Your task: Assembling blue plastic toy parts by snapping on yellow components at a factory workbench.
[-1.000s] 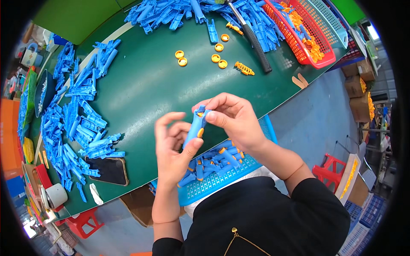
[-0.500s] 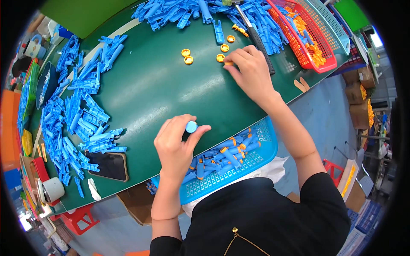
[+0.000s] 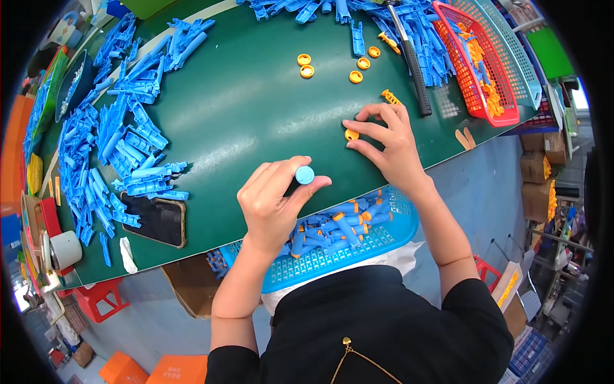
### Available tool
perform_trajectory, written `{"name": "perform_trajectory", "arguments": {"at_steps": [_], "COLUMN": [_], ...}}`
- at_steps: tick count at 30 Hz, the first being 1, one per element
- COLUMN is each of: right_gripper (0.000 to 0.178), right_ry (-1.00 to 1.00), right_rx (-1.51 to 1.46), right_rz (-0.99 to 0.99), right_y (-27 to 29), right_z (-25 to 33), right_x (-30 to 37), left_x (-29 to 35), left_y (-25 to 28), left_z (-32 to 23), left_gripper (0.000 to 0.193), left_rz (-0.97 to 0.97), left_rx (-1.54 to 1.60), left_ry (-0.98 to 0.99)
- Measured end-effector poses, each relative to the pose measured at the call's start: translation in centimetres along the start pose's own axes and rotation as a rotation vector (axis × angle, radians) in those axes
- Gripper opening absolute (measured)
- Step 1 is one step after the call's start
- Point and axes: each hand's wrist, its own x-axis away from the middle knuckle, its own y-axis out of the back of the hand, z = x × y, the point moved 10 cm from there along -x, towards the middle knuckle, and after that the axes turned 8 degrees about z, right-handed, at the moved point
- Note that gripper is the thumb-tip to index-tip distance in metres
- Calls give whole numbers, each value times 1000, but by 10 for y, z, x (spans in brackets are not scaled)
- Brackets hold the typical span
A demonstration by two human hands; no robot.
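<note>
My left hand is closed round a blue cylinder whose round, flat end faces up; the rest of it is hidden by my fingers. Between the thumb and fingers of my right hand is a small orange cap, a short way from the cylinder and apart from it. Beyond the right hand lie three more orange caps, and two other caps sit to their left on the green table. An orange clip-like piece rests just past my right fingers.
A blue basket of blue tubes with orange ends sits below the table's near edge. Blue half-shells are heaped left, beside a phone. A black-handled hammer and a red basket stand right.
My right hand has drawn back from the group of caps toward my left hand, bringing one orange cap. The left hand still holds the blue cylinder. The whole view has shifted slightly.
</note>
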Motion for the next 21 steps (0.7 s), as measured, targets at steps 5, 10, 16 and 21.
{"name": "perform_trajectory", "arguments": {"at_steps": [5,10,16,21], "right_gripper": [32,31,29,29], "right_ry": [198,327,343,337], "right_rx": [-417,-342,-269,-258], "right_rz": [47,56,79,95], "right_y": [14,10,11,9], "right_z": [52,91,97,96], "right_x": [-11,-18,-16,-18], "left_x": [1,3,2,5], "left_y": [-2,-3,-1,-16], "left_z": [-1,4,-1,20], "left_gripper": [29,25,24,34], "left_rz": [39,55,34,265], "left_rx": [46,12,18,365], "left_ry": [-11,-16,-64,117]}}
